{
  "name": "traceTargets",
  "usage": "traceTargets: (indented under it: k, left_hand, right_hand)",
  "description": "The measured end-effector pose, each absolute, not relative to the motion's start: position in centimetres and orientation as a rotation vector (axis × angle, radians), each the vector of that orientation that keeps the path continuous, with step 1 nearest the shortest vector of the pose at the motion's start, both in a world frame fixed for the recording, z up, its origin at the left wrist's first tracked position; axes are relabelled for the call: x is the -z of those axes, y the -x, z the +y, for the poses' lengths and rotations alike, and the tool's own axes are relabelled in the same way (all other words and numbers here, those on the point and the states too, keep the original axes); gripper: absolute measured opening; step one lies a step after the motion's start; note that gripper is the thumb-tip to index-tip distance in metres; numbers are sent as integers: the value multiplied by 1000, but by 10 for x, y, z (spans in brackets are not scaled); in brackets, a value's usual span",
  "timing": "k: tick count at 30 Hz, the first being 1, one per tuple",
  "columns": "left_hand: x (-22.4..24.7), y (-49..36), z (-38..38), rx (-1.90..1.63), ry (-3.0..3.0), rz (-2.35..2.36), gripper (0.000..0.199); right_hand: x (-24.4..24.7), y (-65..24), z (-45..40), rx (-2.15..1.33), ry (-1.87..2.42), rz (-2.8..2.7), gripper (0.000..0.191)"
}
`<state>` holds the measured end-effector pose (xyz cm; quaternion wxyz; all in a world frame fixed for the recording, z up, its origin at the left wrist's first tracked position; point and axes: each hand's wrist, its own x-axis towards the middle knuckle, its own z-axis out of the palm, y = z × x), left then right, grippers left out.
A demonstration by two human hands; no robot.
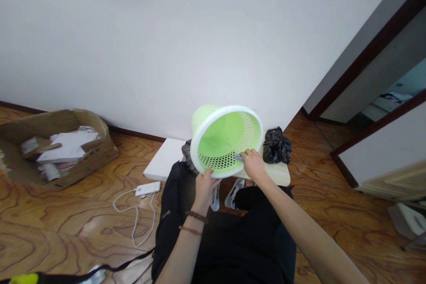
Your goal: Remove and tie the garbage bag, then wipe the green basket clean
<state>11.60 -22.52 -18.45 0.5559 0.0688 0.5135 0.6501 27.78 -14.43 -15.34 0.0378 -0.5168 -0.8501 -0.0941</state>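
A light green plastic basket (221, 135) with a white rim and a perforated side is tilted, its mouth facing me. My left hand (204, 186) grips the basket's lower rim, fingers closed round it. My right hand (253, 165) is closed on a small grey-blue object (238, 157), held at the basket's lower right, in front of the holes. What that object is cannot be made out. Black crumpled plastic bags (277, 145) lie right of the basket on a pale wooden board (278, 174). More dark plastic shows at the basket's left.
A cardboard box (109, 146) with packaging stands on the wooden floor at left. A white flat box (163, 159) lies by the wall. Nearer me is a white power bank (148, 188) with a looped cable. A doorway opens at right.
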Motion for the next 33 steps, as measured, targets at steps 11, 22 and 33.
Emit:
traceTargets:
  k: [11, 22, 33]
  left_hand:
    - [189, -91, -223, -1516, -369, 1378, 25]
    - [195, -90, -223, -1473, -325, 1372, 27]
    - [212, -95, -225, -1511, -223, 1167, 34]
  right_hand:
    - [153, -284, -142, 357, 1560, -2590, 25]
    - [154, -286, -141, 397, 1546, -2620, 24]
    - [154, -285, -145, 374, 1534, -2647, 25]
